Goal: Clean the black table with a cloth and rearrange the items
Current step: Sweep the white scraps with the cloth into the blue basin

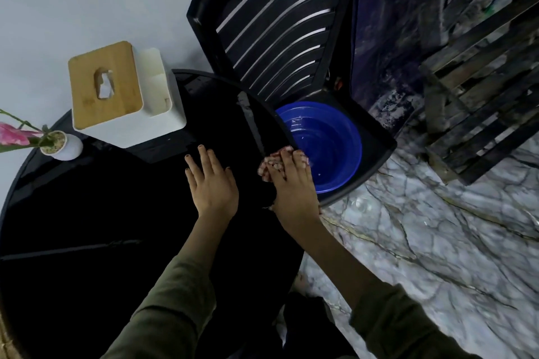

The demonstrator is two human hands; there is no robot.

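The round black table [87,227] fills the lower left. My left hand [211,183] lies flat on its glossy top with fingers spread. My right hand [291,183] presses a red-and-white patterned cloth [272,165] onto the table's right edge, fingers straight over it. A white tissue box with a wooden lid [116,96] stands at the table's far side. A small white pot with a pink-leaved plant [61,144] stands at the far left.
A black slatted chair [277,26] stands right of the table, and a blue basin [323,146] with water sits on its seat, just beyond the cloth. Marble floor [423,242] spreads to the right. A dark slatted rack [481,96] stands at far right.
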